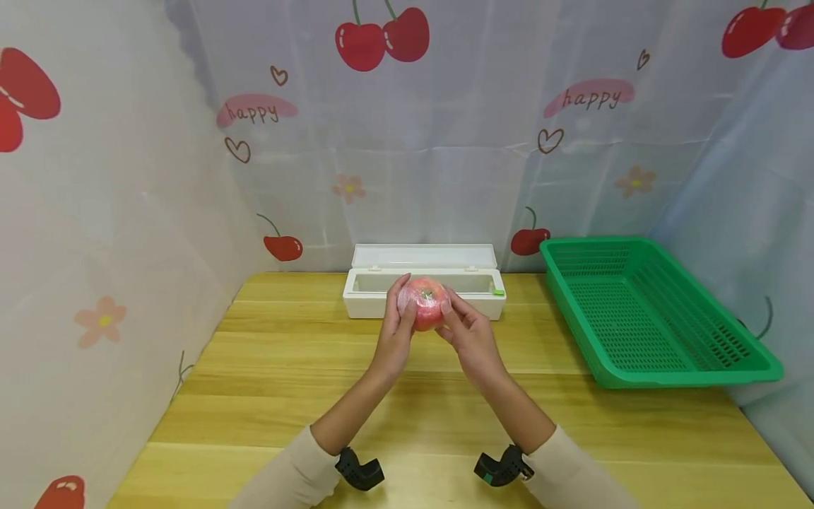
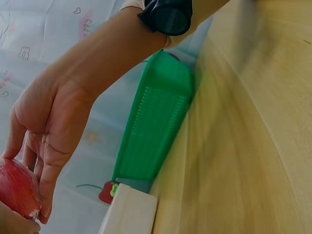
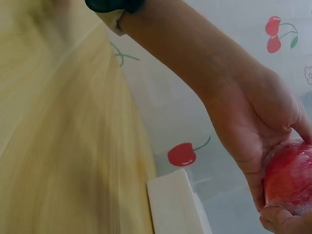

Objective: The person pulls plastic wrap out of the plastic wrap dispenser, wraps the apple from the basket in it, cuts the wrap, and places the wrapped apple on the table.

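Observation:
A red apple (image 1: 425, 305) in clear plastic wrap is held up between both hands, over the table in front of the white box. My left hand (image 1: 396, 332) grips its left side, thumb across the near face. From the right, my right hand (image 1: 472, 338) holds it with the thumb on top and fingers beneath. Shiny film clings to the apple (image 3: 291, 178) in the right wrist view, bunched at its lower edge. The left wrist view shows the apple (image 2: 17, 187) at the left edge, with fingers on both sides.
A long white box (image 1: 425, 306) with its lid (image 1: 424, 256) raised stands at the table's back; a green tab (image 1: 498, 292) sits on its right end. To the right is a green plastic basket (image 1: 591, 353). A printed curtain (image 1: 432, 170) hangs behind the wooden table (image 1: 267, 396).

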The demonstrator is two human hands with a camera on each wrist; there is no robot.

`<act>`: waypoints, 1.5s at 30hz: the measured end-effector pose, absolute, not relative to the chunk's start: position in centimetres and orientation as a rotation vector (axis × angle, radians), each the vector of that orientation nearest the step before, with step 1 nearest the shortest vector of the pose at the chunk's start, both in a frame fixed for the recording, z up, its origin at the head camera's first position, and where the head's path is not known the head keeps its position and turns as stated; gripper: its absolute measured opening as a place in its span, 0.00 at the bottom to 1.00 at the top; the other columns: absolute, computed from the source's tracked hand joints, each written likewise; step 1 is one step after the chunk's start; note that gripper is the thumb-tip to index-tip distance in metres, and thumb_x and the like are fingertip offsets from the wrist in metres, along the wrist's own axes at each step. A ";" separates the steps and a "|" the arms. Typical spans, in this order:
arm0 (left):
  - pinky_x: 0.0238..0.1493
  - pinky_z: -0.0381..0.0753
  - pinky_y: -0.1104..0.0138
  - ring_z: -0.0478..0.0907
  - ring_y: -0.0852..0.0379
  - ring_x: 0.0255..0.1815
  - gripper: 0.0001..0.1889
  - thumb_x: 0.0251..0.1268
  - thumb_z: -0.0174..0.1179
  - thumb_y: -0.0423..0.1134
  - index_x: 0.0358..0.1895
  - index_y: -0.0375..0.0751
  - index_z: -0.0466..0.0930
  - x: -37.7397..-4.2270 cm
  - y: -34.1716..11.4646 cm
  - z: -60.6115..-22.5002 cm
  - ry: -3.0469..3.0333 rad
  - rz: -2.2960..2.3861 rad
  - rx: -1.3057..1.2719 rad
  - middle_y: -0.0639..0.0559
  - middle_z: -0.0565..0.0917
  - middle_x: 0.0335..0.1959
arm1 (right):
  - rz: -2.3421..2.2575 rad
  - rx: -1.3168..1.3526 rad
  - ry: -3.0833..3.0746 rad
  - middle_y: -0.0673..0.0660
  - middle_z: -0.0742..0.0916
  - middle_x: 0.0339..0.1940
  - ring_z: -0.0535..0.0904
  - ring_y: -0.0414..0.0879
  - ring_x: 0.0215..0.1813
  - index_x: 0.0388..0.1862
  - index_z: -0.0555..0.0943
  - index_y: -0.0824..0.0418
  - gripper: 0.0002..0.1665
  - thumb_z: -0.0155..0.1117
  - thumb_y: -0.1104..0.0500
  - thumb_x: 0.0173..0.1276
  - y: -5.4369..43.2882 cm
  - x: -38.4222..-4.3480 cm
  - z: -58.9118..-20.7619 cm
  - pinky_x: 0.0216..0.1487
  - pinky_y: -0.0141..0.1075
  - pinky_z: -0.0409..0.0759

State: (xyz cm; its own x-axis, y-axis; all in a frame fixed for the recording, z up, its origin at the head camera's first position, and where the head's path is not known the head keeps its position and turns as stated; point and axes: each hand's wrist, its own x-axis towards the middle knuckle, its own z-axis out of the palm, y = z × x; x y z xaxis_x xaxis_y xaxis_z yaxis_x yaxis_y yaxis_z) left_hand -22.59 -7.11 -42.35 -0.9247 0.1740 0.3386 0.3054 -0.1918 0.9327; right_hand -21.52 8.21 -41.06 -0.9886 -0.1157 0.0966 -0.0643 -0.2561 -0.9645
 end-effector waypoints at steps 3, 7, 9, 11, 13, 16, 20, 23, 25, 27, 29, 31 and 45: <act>0.72 0.69 0.52 0.64 0.48 0.73 0.25 0.84 0.41 0.51 0.78 0.59 0.52 -22.4 -6.8 -42.5 -1.997 -2.205 -0.552 0.49 0.59 0.76 | -2.446 -0.254 1.936 0.60 0.70 0.76 0.71 0.54 0.72 0.79 0.62 0.65 0.33 0.55 0.57 0.81 8.0 -21.3 -41.2 0.62 0.39 0.78; 0.72 0.68 0.50 0.63 0.48 0.74 0.25 0.85 0.39 0.52 0.79 0.59 0.51 -22.1 -6.7 -42.5 -2.054 -2.125 -0.526 0.49 0.60 0.76 | -2.432 -0.278 2.011 0.61 0.71 0.76 0.73 0.54 0.71 0.78 0.63 0.67 0.31 0.55 0.60 0.81 7.9 -21.0 -41.2 0.60 0.39 0.79; 0.72 0.68 0.51 0.63 0.49 0.73 0.25 0.85 0.38 0.50 0.79 0.58 0.51 -22.2 -6.7 -42.6 -2.038 -2.139 -0.525 0.49 0.60 0.76 | -2.424 -0.291 2.044 0.61 0.72 0.75 0.73 0.54 0.71 0.77 0.64 0.67 0.31 0.55 0.59 0.80 7.9 -20.9 -41.2 0.60 0.39 0.79; 0.72 0.68 0.54 0.62 0.48 0.73 0.25 0.85 0.38 0.47 0.79 0.54 0.51 -22.4 -6.7 -42.6 -1.979 -2.191 -0.535 0.48 0.60 0.76 | -2.415 -0.316 2.061 0.62 0.74 0.73 0.74 0.54 0.70 0.77 0.65 0.67 0.32 0.57 0.57 0.80 8.0 -20.9 -41.0 0.60 0.39 0.80; 0.70 0.70 0.57 0.63 0.48 0.72 0.25 0.84 0.38 0.45 0.78 0.48 0.52 -22.5 -6.8 -42.6 -1.902 -2.247 -0.547 0.46 0.60 0.75 | -2.397 -0.346 2.082 0.62 0.76 0.72 0.75 0.53 0.70 0.77 0.66 0.66 0.33 0.60 0.55 0.79 8.1 -21.0 -40.9 0.61 0.38 0.79; 0.68 0.73 0.61 0.63 0.47 0.71 0.26 0.82 0.38 0.43 0.77 0.41 0.53 -22.6 -6.9 -42.5 -1.807 -2.303 -0.568 0.44 0.61 0.75 | -2.365 -0.394 2.117 0.59 0.77 0.72 0.74 0.50 0.71 0.77 0.67 0.63 0.34 0.62 0.54 0.77 8.4 -21.0 -40.7 0.63 0.35 0.78; 0.66 0.74 0.62 0.65 0.48 0.70 0.26 0.81 0.39 0.45 0.77 0.42 0.56 -22.6 -7.0 -42.4 -1.795 -2.309 -0.595 0.42 0.62 0.73 | -2.363 -0.492 2.112 0.57 0.73 0.75 0.71 0.51 0.73 0.78 0.66 0.59 0.34 0.62 0.60 0.76 8.7 -21.1 -40.4 0.64 0.33 0.76; 0.68 0.72 0.60 0.64 0.49 0.71 0.27 0.81 0.38 0.46 0.77 0.43 0.55 -22.6 -7.1 -42.4 -1.856 -2.212 -0.614 0.44 0.63 0.73 | -2.382 -0.553 2.079 0.59 0.73 0.75 0.71 0.52 0.73 0.78 0.66 0.60 0.33 0.61 0.62 0.77 8.7 -21.1 -40.3 0.65 0.35 0.76; 0.69 0.71 0.58 0.63 0.50 0.72 0.27 0.81 0.38 0.47 0.78 0.44 0.54 -22.6 -7.1 -42.5 -1.884 -2.128 -0.640 0.47 0.63 0.73 | -2.381 -0.565 2.092 0.59 0.74 0.74 0.72 0.52 0.72 0.77 0.68 0.62 0.31 0.60 0.61 0.77 8.6 -21.1 -40.3 0.64 0.35 0.76; 0.69 0.71 0.57 0.63 0.50 0.72 0.27 0.82 0.39 0.48 0.78 0.45 0.54 -22.7 -7.2 -42.7 -1.889 -2.058 -0.670 0.50 0.63 0.74 | -2.377 -0.573 2.120 0.59 0.74 0.74 0.72 0.50 0.72 0.77 0.68 0.62 0.31 0.59 0.60 0.78 8.5 -21.1 -40.5 0.64 0.35 0.77; 0.67 0.74 0.58 0.65 0.50 0.70 0.26 0.83 0.40 0.46 0.77 0.43 0.55 -22.7 -7.2 -42.8 -1.888 -2.029 -0.701 0.49 0.64 0.73 | -2.369 -0.585 2.163 0.57 0.74 0.75 0.72 0.49 0.72 0.77 0.68 0.61 0.30 0.58 0.59 0.79 8.4 -21.1 -40.7 0.64 0.34 0.77; 0.64 0.76 0.60 0.67 0.49 0.67 0.23 0.84 0.40 0.44 0.76 0.44 0.57 -22.7 -7.2 -42.9 -1.895 -2.019 -0.710 0.48 0.66 0.71 | -2.355 -0.605 2.210 0.58 0.73 0.75 0.71 0.49 0.73 0.77 0.67 0.62 0.30 0.57 0.58 0.80 8.3 -21.0 -40.8 0.64 0.35 0.76; 0.59 0.79 0.63 0.70 0.49 0.63 0.21 0.84 0.39 0.43 0.73 0.45 0.60 -22.9 -7.0 -43.3 -1.888 -2.004 -0.680 0.45 0.68 0.68 | -2.273 -0.524 2.202 0.58 0.75 0.74 0.74 0.52 0.71 0.76 0.69 0.61 0.32 0.63 0.56 0.76 9.1 -21.1 -40.1 0.62 0.36 0.78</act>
